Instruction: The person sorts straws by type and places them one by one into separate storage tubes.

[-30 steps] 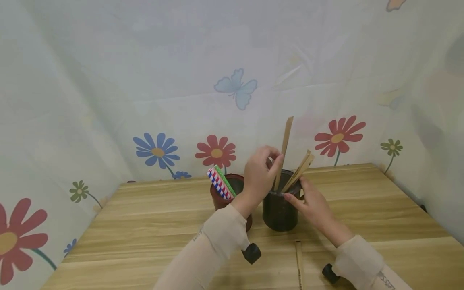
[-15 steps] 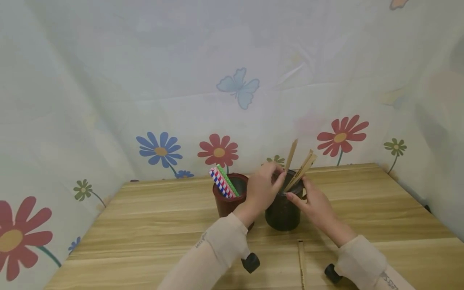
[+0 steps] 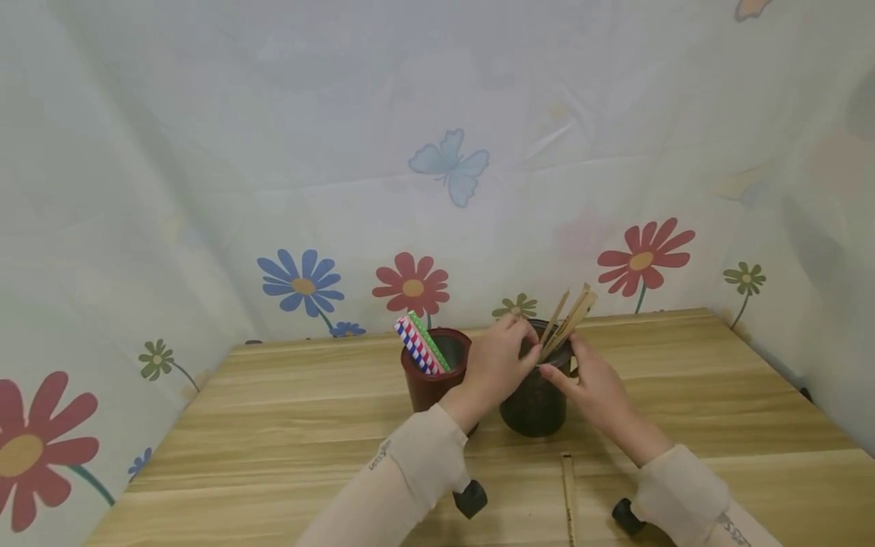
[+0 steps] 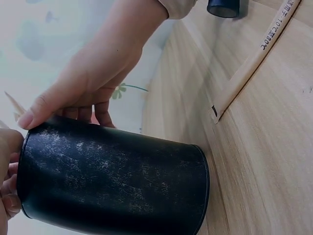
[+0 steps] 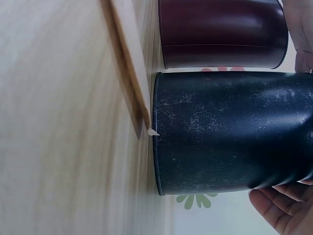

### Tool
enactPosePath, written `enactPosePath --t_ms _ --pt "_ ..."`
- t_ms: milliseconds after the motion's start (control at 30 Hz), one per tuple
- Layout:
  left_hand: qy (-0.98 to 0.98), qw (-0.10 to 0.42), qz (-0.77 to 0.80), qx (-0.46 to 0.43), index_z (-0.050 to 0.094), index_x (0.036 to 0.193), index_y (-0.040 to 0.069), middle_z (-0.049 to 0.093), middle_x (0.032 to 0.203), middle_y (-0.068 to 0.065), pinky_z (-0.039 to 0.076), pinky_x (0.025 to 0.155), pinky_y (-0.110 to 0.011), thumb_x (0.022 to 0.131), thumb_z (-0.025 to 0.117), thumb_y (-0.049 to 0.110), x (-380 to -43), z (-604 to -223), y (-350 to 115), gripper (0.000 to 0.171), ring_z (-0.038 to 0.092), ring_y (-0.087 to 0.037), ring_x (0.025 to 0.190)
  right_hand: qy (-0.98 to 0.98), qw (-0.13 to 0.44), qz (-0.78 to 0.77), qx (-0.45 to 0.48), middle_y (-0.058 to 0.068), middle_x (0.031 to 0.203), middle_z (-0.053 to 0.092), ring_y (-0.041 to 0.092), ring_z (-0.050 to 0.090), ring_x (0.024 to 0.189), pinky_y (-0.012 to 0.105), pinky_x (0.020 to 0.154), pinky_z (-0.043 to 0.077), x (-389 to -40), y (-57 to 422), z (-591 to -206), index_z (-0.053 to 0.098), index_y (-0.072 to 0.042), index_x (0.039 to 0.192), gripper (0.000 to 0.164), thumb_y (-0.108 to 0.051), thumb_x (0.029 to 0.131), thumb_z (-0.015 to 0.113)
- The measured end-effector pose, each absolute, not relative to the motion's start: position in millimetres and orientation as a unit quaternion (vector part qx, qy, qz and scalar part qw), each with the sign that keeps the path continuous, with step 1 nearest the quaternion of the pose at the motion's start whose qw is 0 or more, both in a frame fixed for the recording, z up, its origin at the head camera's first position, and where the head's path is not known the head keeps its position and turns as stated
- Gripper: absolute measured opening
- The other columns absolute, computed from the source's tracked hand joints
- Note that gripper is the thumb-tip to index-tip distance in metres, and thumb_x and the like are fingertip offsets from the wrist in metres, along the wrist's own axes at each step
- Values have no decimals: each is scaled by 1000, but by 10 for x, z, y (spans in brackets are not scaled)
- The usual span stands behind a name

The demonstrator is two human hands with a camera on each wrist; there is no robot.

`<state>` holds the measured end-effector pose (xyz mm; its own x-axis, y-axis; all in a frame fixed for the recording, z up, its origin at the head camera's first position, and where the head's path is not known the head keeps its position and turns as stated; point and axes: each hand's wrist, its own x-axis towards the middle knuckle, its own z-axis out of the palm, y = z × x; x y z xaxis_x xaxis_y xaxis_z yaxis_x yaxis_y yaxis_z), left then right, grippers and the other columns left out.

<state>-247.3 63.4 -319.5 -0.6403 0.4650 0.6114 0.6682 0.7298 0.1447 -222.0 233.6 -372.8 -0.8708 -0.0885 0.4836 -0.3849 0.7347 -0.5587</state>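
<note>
In the head view, my left hand (image 3: 497, 363) is at the rim of a black cylindrical cup (image 3: 535, 406), its thumb and fingers pinching a thin paper-wrapped straw (image 3: 557, 315) that leans inside. Beside it, several more paper-wrapped straws (image 3: 573, 323) stand tilted right. My right hand (image 3: 601, 384) grips the cup's right side, thumb at the near rim and fingers around the far side. The left wrist view shows that thumb pressing the scuffed black wall. Another paper-wrapped straw (image 3: 569, 497) with printed marks lies on the table in front of the cup.
A dark red cup (image 3: 427, 391) stands just left of the black one, partly behind my left wrist. It holds several patterned straws (image 3: 418, 346), striped and green. The wooden table (image 3: 294, 425) ends at a flower-printed cloth (image 3: 355, 190) at the back.
My left hand has moved down toward the black cup's rim, and the straw it pinches has sunk much deeper into the cup. My right hand keeps its grip on the cup.
</note>
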Motion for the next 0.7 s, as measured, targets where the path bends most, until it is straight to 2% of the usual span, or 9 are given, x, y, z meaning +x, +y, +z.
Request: enactPosePath --t_ms 267,400,600,700 --pt "-883 267 -208 -325 66 89 16 62 92 -1 44 54 -17 87 70 25 -2416 -3175 598 10 59 -11 66 -902 220 345 136 25 129 55 31 62 95 38 71 52 -2241 2341 -3738 36 1 141 69 -43 93 58" --pt "-873 285 -221 -329 66 89 16 61 93 0 46 56 -18 86 70 24 -2367 -3163 594 10 62 -11 71 -902 219 345 138 24 126 56 31 61 96 38 72 52 -2241 2356 -3741 38 2 138 67 -44 93 58" --pt "-836 317 -284 -347 65 94 12 61 91 -2 43 57 -15 86 70 19 -2190 -3169 558 12 57 -10 71 -902 223 343 138 22 124 57 30 62 97 38 72 53 -2237 2361 -3744 41 1 136 65 -45 93 58" --pt "-818 328 -303 -363 64 96 10 63 90 -3 46 60 -16 85 71 17 -2088 -3199 519 14 55 -10 71 -902 226 340 140 22 123 57 30 62 97 37 72 53 -2238 2356 -3739 41 1 137 67 -47 93 57"
